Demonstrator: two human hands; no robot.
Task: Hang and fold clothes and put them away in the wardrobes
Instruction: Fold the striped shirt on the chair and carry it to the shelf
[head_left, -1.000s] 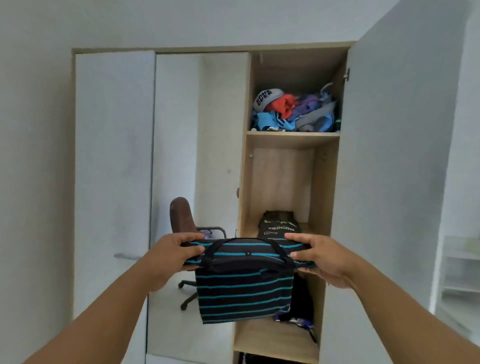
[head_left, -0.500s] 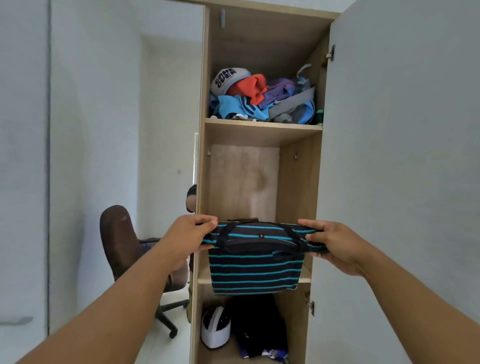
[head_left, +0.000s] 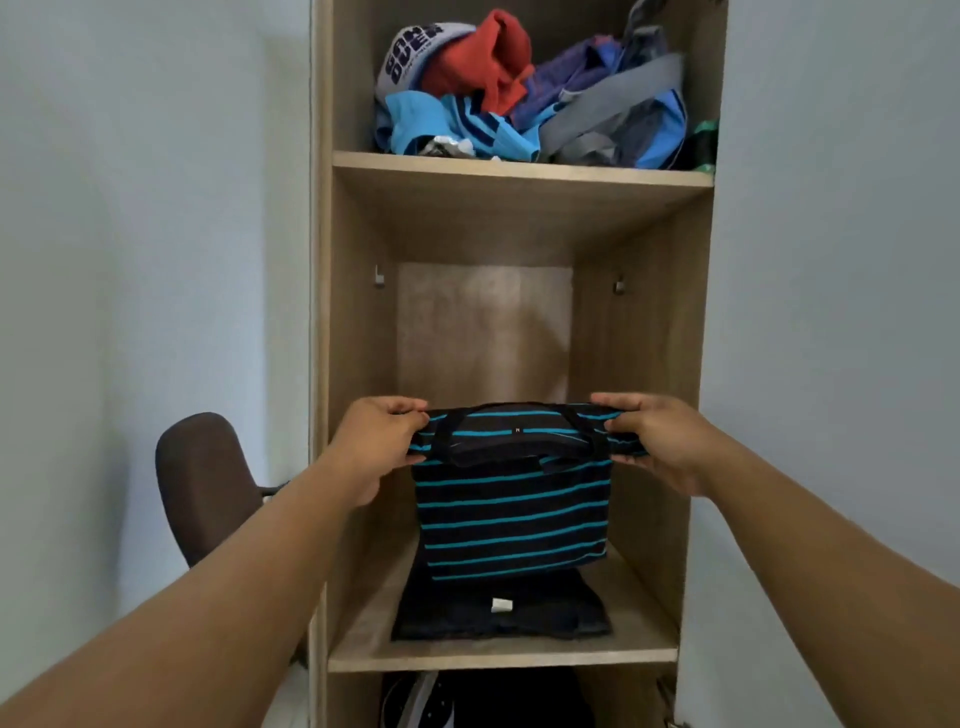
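A folded black shirt with teal stripes hangs in front of the middle compartment of the open wooden wardrobe. My left hand grips its top left edge and my right hand grips its top right edge. The shirt's lower half drapes down over a folded black garment that lies on the middle shelf. The back part of that garment is hidden behind the striped shirt.
The upper shelf holds a loose pile of clothes in red, blue and grey. A brown office chair shows in the mirror door at left. The white open door stands at right. Dark items fill the bottom compartment.
The view has closed in on the wardrobe. Both hands have carried the striped shirt forward into the middle compartment, above the folded black garment.
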